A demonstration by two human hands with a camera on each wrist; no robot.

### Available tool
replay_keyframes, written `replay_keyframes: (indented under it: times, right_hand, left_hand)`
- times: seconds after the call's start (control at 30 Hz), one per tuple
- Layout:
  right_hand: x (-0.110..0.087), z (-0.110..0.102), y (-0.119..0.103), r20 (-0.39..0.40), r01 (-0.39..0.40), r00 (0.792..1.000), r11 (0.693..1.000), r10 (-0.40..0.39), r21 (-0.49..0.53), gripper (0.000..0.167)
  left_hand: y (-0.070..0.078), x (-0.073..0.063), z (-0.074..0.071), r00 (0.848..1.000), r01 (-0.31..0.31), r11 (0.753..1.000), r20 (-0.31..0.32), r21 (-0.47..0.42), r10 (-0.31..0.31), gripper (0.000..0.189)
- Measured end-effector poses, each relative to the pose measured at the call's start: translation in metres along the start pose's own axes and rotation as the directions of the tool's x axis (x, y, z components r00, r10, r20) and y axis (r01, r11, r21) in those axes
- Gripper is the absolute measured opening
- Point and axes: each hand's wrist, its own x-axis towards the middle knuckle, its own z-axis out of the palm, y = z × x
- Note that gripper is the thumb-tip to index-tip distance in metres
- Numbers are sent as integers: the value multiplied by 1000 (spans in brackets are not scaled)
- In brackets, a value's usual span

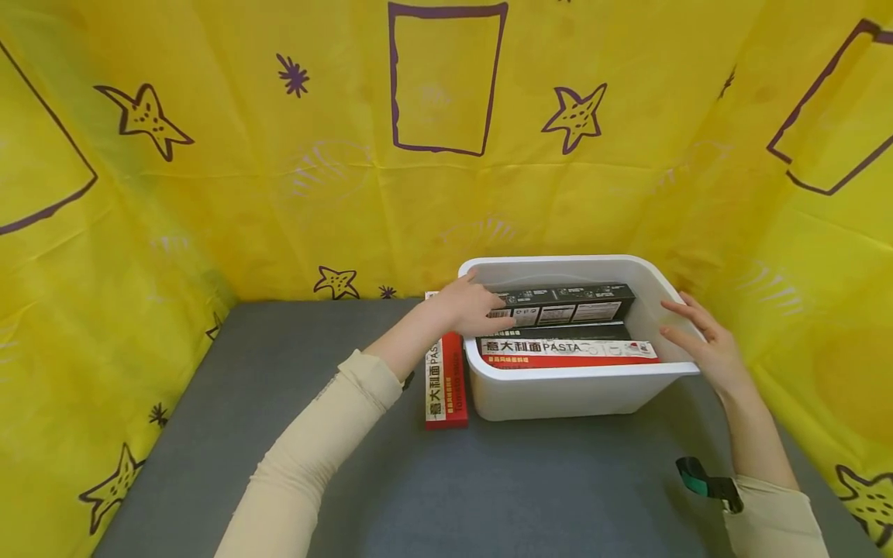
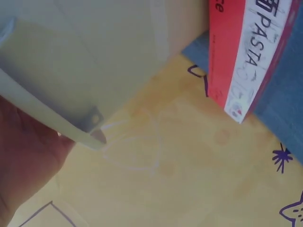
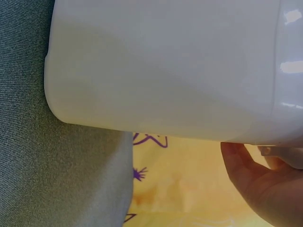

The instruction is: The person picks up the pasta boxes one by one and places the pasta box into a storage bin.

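A white plastic bin point(image 1: 579, 391) stands on the grey table point(image 1: 293, 434), toward its far right. The left hand point(image 1: 469, 304) reaches over the bin's left rim, its fingers laid nearly straight on the left end of a black pasta box point(image 1: 565, 304) that lies along the far side inside. Just nearer in the bin lies a red-and-white pasta box point(image 1: 568, 353). The right hand point(image 1: 705, 345) rests open against the bin's right rim, fingers extended. A second red pasta box point(image 1: 445, 380) lies on the table, touching the bin's left wall, under the left forearm.
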Motion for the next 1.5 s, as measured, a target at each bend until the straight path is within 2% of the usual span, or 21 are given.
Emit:
replay_keyframes:
  times: [0.17, 0.4, 0.53, 0.83, 1.03, 1.2, 1.27, 1.37, 1.43, 1.5]
  right_hand:
    - [-1, -1, 0, 0, -4, 1000, 1000, 4, -6, 49]
    - [-1, 0, -1, 5, -16, 1000, 1000, 16, -5, 48]
    - [-1, 0, 0, -1, -9, 1000, 1000, 9, -5, 48]
    - [-2, -1, -1, -11, -11, 1000, 1000, 11, -12, 48]
    - [-1, -1, -1, -5, -18, 1000, 999, 18, -35, 48]
    - [-1, -1, -1, -4, -26, 1000, 999, 26, -38, 48]
    - [-1, -1, -2, -6, -23, 1000, 999, 23, -38, 48]
    - [-1, 0, -1, -8, -12, 1000, 999, 11, -32, 47]
    - [-1, 1, 0, -7, -7, 1000, 1000, 7, -26, 47]
    - [0, 1, 0, -7, -6, 1000, 1000, 6, -19, 47]
  left_hand:
    - [2, -5, 1, 998, -53, 998, 40, 30, 52, 60]
    - [7, -11, 3, 995, -84, 995, 62, 60, 80, 62]
    - [9, -13, 4, 994, -94, 995, 52, 27, 92, 61]
    - [16, -17, 6, 990, -140, 990, -8, 17, 140, 66]
    - [27, -23, 6, 991, -130, 990, -16, 50, 131, 66]
    - [37, -27, 9, 990, -138, 990, -15, 7, 138, 67]
    - [38, -28, 10, 990, -134, 990, -41, -31, 133, 65]
    - [34, -32, 9, 985, -141, 983, -117, -118, 128, 61]
    - [29, -35, 7, 971, -176, 969, -193, -176, 142, 57]
    - [24, -39, 4, 951, -213, 949, -273, -233, 147, 53]
